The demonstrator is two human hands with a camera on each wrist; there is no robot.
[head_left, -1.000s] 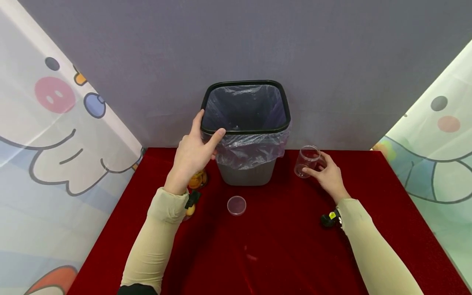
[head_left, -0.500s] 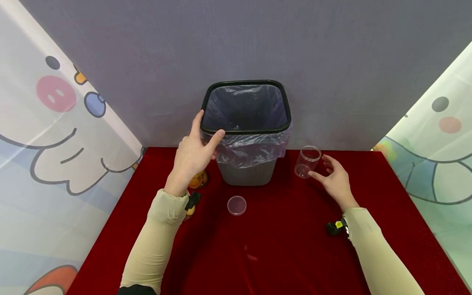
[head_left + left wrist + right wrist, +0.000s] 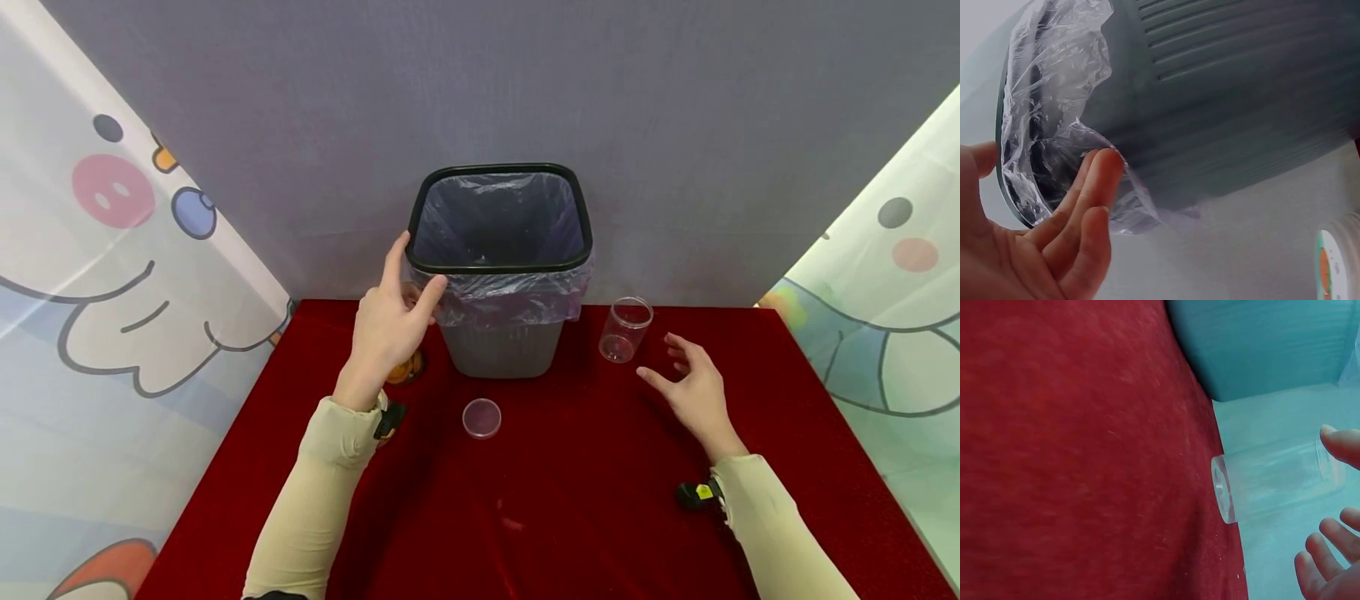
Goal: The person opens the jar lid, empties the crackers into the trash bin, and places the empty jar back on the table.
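Observation:
A grey trash can [image 3: 501, 352] with a black rim and a clear plastic liner [image 3: 517, 300] folded over its edge stands upright at the back. Beside its left rim is my left hand [image 3: 386, 327], thumb and fingers spread; the left wrist view has fingers against or very near the hanging liner [image 3: 1072, 69], contact unclear. A clear, empty-looking plastic jar [image 3: 626, 329] stands upright to the can's right, without its lid. My right hand [image 3: 697, 396] is just right of the jar, fingers loosely bent and apart from it, holding nothing. A round clear lid [image 3: 482, 418] lies in front of the can.
A red cloth [image 3: 570, 500] covers the table. Behind my left hand, a jar with orange-yellow contents [image 3: 405, 367] is partly hidden. A grey backdrop [image 3: 675, 150] stands close behind the can, with printed curtains [image 3: 112, 333] at both sides.
My right hand has let go of the clear jar and drawn back toward the lower right. My left thumb and fingers have come off the can's rim, moving slightly down. The jar stays put.

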